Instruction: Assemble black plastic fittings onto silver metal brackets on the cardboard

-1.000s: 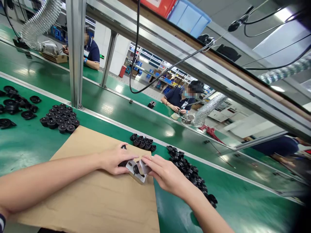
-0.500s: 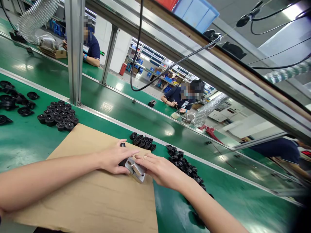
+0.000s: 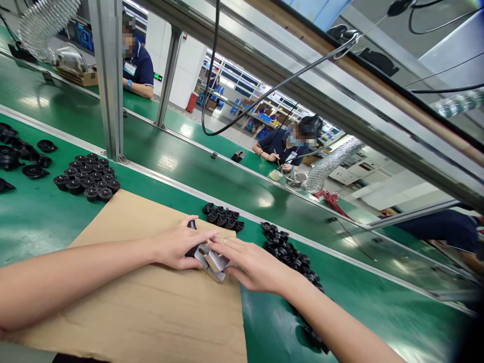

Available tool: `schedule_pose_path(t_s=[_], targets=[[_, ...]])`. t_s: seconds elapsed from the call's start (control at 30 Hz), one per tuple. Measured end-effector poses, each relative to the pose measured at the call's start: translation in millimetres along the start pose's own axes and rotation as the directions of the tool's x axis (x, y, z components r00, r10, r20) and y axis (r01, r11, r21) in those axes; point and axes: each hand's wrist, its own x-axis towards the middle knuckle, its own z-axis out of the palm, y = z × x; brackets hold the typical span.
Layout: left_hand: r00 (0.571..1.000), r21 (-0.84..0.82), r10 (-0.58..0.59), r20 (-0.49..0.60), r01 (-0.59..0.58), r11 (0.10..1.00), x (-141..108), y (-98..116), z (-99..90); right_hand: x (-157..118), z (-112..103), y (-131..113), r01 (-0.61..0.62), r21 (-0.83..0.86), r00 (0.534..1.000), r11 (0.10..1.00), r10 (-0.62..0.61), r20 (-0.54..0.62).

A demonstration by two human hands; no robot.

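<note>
My left hand (image 3: 177, 247) is closed around a black plastic part (image 3: 192, 225), which it holds against a silver metal fixture (image 3: 217, 276). Most of the black part is hidden by my fingers. From the other side, my right hand (image 3: 245, 259) grips a metal block (image 3: 217, 260) on the fixture, fingers over the top and thumb low at its side. The fixture rests near the right edge of a brown cardboard sheet (image 3: 151, 307), and both hands meet over it.
Round black parts (image 3: 86, 176) stand in rows at left, near loose black housings (image 3: 34, 171). A small black group (image 3: 223, 217) lies behind my hands, a longer pile (image 3: 287, 252) at right. A metal post (image 3: 108, 80) rises from the green bench; co-workers (image 3: 287, 143) sit beyond.
The camera view has shifted slightly. The metal block and my right thumb have moved a little; both hands keep their holds.
</note>
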Motion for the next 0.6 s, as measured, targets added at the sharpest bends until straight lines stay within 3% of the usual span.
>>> schedule_pose_path(t_s=[0.2,0.43,0.6], targets=[[0.997,-0.017,-0.074,0.024,0.074,0.997,3,3,2.7,20,-9,-10,0.057,-0.205,0.996,0.977,-0.043,0.073],[0.985,0.013,-0.163,0.055,0.163,0.987,9,7,4.7,34,0,-18,0.016,-0.426,0.974,0.905,0.083,0.213],[0.979,0.019,-0.195,0.066,0.194,0.981,9,10,5.6,36,2,-32,-0.176,-0.402,0.950,0.899,0.263,0.171]])
